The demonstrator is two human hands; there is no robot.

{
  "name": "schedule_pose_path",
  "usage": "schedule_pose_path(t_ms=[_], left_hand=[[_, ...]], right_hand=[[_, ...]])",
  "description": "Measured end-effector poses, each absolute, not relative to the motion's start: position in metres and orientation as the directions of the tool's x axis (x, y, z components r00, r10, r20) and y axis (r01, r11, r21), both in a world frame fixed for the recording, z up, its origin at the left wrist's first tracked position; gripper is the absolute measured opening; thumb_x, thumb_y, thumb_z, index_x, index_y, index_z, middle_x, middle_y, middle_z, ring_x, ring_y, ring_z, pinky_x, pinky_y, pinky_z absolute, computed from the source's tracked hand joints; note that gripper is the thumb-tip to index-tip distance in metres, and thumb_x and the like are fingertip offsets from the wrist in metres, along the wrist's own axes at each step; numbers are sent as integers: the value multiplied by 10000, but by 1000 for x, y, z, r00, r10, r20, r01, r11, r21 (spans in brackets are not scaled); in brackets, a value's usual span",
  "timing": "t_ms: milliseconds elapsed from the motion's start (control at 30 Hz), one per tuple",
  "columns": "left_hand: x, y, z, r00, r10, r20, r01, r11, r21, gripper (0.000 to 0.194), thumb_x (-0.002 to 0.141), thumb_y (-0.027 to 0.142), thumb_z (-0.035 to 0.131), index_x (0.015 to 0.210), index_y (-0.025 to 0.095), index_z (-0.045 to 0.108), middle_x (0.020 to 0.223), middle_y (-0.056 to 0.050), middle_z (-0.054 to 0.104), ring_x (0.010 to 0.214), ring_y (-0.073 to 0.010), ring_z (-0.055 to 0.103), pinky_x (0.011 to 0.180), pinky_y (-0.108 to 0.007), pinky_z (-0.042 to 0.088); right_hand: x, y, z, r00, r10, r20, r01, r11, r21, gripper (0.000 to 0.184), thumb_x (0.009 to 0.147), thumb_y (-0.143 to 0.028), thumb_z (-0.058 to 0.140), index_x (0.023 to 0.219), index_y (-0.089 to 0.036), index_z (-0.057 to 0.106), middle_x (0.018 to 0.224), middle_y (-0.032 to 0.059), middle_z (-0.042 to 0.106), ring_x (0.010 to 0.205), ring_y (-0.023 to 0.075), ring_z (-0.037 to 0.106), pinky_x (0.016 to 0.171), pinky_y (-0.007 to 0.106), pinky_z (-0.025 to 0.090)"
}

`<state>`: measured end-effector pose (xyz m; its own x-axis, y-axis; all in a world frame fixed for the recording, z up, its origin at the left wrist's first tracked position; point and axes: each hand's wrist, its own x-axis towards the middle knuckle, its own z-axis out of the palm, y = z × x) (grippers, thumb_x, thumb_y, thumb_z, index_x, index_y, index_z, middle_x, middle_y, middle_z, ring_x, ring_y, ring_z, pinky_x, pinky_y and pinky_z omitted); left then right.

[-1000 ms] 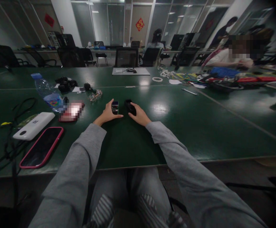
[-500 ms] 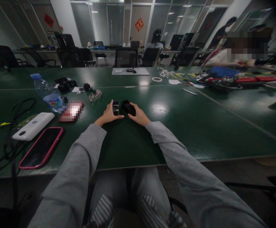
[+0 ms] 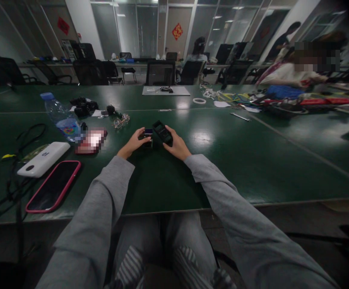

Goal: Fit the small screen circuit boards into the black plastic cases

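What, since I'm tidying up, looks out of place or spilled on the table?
No spill shows. The black cord beside the white device at left lies tangled, looking untidy; the bottle appears tilted, perhaps only lens distortion.

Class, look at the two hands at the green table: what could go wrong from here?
1. The left hand holds a small device very close to the black box in the right hand; the two might knock together.
2. The glasses lie a little beyond the left hand, so a careless reach could push them.
3. The pink-cased phone lies near the table's front edge; the left sleeve might nudge it off.
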<state>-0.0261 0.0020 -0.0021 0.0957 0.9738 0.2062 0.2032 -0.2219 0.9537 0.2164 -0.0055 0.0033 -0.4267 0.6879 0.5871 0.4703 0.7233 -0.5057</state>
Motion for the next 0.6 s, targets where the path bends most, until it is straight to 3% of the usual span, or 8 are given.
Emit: schedule_pose_path(t_ms=[267,600], left_hand=[[-31,0,1,51,971,233,146,-238,960,723,637,224,795,1307,137,538,1223,-143,640,1080,-232,610,1016,-468,448],[-26,-9,15,8,942,336,195,-331,923,609,632,155,768,1214,181,589,1231,-117,628,1079,-234,601,930,-431,506]], right_hand=[[215,-7,5,-483,669,566,424,744,-517,815,817,-207,614,1523,-274,213,1538,67,352,1401,258,393,1165,506,348],[215,-11,10,-450,695,560,461,718,-521,854,824,-185,623,1535,-319,170,1551,45,331,1405,284,382,1158,568,348]])
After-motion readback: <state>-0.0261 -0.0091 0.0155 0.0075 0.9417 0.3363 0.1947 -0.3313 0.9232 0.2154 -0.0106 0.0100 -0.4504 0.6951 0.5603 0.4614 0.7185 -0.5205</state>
